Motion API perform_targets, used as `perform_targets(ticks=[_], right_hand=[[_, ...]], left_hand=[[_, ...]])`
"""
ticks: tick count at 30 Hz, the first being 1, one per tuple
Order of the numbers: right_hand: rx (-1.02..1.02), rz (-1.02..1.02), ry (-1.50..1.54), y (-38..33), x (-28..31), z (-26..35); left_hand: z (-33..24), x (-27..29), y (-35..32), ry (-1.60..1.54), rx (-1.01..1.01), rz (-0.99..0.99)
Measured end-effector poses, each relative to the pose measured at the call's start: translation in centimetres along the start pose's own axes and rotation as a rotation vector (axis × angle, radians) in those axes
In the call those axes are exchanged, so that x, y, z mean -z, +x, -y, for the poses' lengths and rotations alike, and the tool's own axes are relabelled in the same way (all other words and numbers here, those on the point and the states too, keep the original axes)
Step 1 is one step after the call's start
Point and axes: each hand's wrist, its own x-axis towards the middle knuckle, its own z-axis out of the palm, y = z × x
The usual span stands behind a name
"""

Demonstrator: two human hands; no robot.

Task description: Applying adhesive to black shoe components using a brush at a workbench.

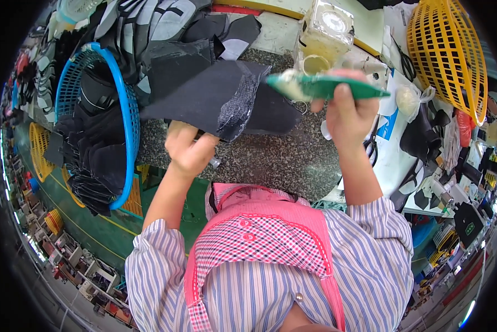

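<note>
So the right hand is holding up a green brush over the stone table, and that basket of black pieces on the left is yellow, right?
Not quite. The head view shows the basket of black pieces on the left is blue; the yellow one sits at far right. The rest holds: the right hand holds a green brush over the stone table.

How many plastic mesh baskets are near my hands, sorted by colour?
Blue basket, beside the left hand: 1
Yellow basket, beyond the right hand: 1
Yellow basket on the floor: 1
Total: 3
</note>
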Motion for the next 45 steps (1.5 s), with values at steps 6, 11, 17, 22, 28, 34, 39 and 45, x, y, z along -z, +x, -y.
perform_targets(ticks=[6, 11, 17, 22, 28, 34, 39, 45], right_hand=[[-0.145, -0.001, -0.059, -0.8, 0.3, -2.2], [-0.169, -0.046, -0.083, 0.6, 2.1, -3.1], [-0.087, -0.093, 0.049, 0.4, 1.5, -1.8], [0.1, -0.022, -0.234, 2.2, 2.7, -1.2], [-0.062, -0.118, -0.477, 2.2, 4.6, -2.0], [-0.151, -0.085, -0.842, 1.7, 11.2, -7.4], [-0.071, -0.074, -0.757, 0.0, 16.0, -6.3], [-0.258, -0.192, -0.496, 0.0, 10.0, -5.5]], left_hand=[[-1.2, -0.6, -1.5, -0.221, 0.483, 0.005], [-0.9, -0.3, -1.4, -0.089, 0.042, -0.06], [-1.0, 0.3, -1.8, -0.046, 0.005, 0.025], [-0.8, 1.1, -1.3, -0.045, -0.002, 0.085], [2.5, 2.0, -1.6, -0.248, 0.744, -0.161], [11.3, 1.1, -0.3, 0.501, 0.669, 0.229], [4.4, -5.5, -0.4, 0.105, 0.266, 0.14], [-0.4, -11.7, -4.7, 0.029, 0.612, 0.302]])
